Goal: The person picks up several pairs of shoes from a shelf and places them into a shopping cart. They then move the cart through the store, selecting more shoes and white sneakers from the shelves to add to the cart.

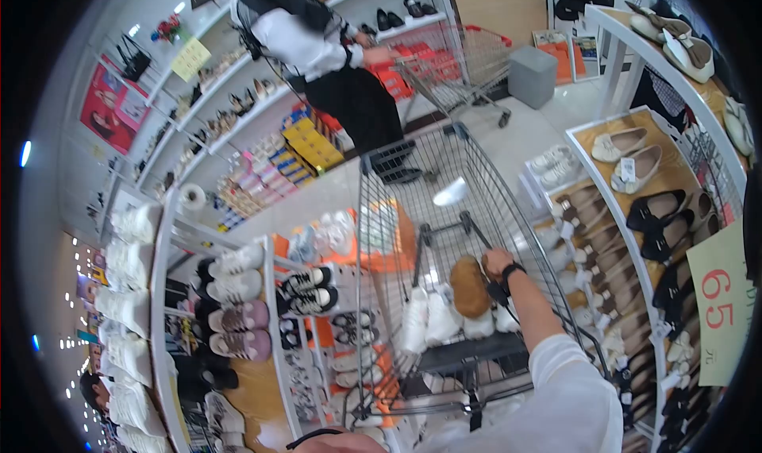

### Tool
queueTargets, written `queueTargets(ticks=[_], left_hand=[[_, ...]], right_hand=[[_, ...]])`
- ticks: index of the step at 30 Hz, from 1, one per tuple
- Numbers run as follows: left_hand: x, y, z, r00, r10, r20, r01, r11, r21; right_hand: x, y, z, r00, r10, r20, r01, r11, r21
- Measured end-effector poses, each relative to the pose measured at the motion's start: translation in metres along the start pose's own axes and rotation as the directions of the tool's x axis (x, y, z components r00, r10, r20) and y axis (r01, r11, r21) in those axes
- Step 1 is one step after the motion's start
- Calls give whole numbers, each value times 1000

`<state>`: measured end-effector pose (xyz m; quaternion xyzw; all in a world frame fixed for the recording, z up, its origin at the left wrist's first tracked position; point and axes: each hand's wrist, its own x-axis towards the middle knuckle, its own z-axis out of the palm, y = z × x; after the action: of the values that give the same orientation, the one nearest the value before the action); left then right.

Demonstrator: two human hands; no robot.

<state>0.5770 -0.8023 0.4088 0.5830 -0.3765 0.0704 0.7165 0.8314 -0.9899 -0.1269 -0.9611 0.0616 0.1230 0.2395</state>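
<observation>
My right hand (496, 261), a black watch on its wrist, reaches down into a wire shopping cart (381, 215). Its fingers curl on the right edge of a brown fuzzy shoe (468, 288) that lies in the cart's basket. White shoes (432, 318) sit in the basket beside and under the brown one. At the bottom edge only a sliver of my left hand or wrist (341, 443) with a dark band shows, near the cart's handle end; its fingers are cut off.
Another person (317, 48) in a white top and black skirt pushes a second cart (460, 64) ahead in the aisle. Shoe racks (230, 294) line the left, flats on a display (635, 215) the right. A grey stool (532, 73) stands beyond.
</observation>
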Motion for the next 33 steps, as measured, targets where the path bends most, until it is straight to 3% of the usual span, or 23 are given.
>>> queueTargets(ticks=[1,3,4,7,12,14,16,19,22,24,26,28,29,31,32,33], left_hand=[[8,-6,-4,999,29,25,-29,999,16],[23,-18,-12,946,187,265,-161,980,-118],[27,-16,-12,934,173,313,-149,984,-100],[34,-21,6,931,261,257,-231,963,-139],[55,-18,-6,823,264,502,-243,964,-109],[50,-21,-3,837,271,475,-256,962,-96],[48,-22,1,853,275,444,-267,960,-83],[46,-24,5,882,291,370,-266,957,-119],[48,-33,-4,835,383,394,-348,924,-160],[45,-36,-18,802,390,452,-439,898,3],[33,-41,-33,842,288,457,-406,895,184],[29,-38,-43,892,29,451,-240,877,417],[19,-43,-47,892,32,451,-242,876,416],[-18,-60,-66,954,-283,97,151,736,660],[-38,-73,-78,955,-281,97,150,737,659],[-59,-88,-93,927,-373,-39,289,646,707]], right_hand=[[1,0,6,1000,1,-30,-1,1000,24],[-4,0,4,994,-77,-71,76,997,-18],[-5,-3,2,992,-105,-70,103,994,-28],[11,-2,18,997,-33,69,32,999,16],[8,-14,2,994,-45,97,45,999,2],[11,-10,7,992,-71,106,71,997,0],[17,-5,17,995,-99,9,99,995,9],[22,0,24,997,-53,47,54,999,-3],[20,-6,19,996,-45,73,49,997,-54],[16,-12,8,993,-79,83,86,993,-78],[15,-16,4,989,-114,91,124,987,-105],[18,-18,2,975,-185,119,186,982,0],[17,-17,2,976,-185,118,186,982,-2],[14,-18,-2,949,-308,71,311,950,-33],[12,-20,-4,949,-308,70,311,950,-35],[9,-23,-6,940,-322,108,333,938,-97]])
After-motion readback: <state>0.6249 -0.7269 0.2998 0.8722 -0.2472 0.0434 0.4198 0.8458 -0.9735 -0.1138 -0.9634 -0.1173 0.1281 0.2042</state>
